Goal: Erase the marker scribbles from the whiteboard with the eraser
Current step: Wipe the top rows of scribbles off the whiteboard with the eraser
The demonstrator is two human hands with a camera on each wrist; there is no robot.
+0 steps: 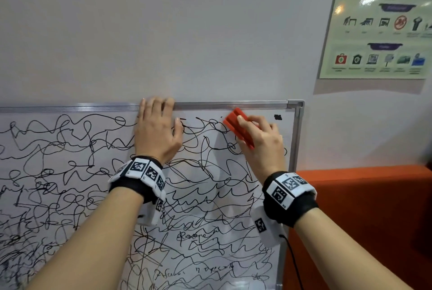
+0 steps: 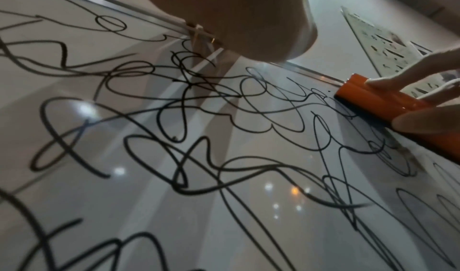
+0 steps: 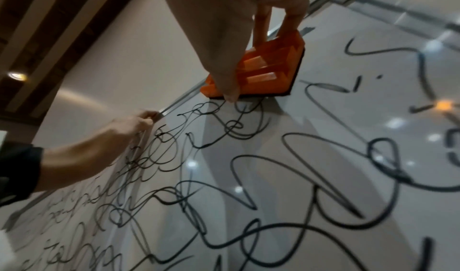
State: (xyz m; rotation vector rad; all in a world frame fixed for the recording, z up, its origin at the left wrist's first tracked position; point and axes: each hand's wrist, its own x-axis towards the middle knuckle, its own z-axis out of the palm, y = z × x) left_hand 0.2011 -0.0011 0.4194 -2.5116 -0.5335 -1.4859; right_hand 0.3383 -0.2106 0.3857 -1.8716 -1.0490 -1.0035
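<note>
The whiteboard (image 1: 261, 112) hangs on the wall, and black marker scribbles (image 1: 70, 149) cover nearly all of it. My right hand (image 1: 257, 140) grips the orange eraser (image 1: 232, 119) and holds its dark felt side against the board close to the top right corner. Seen from the right wrist, the eraser (image 3: 268, 68) sits tilted, with my thumb on its near edge. My left hand (image 1: 156, 130) lies flat on the board left of the eraser, its fingertips reaching the top frame (image 1: 233, 104). A small black blot (image 1: 277, 117) sits right of the eraser.
A safety poster (image 1: 378, 20) hangs on the wall at the upper right. An orange upholstered seat (image 1: 362, 219) stands just right of the board's side frame (image 1: 295, 137). A black cable (image 1: 292, 259) dangles from my right wrist.
</note>
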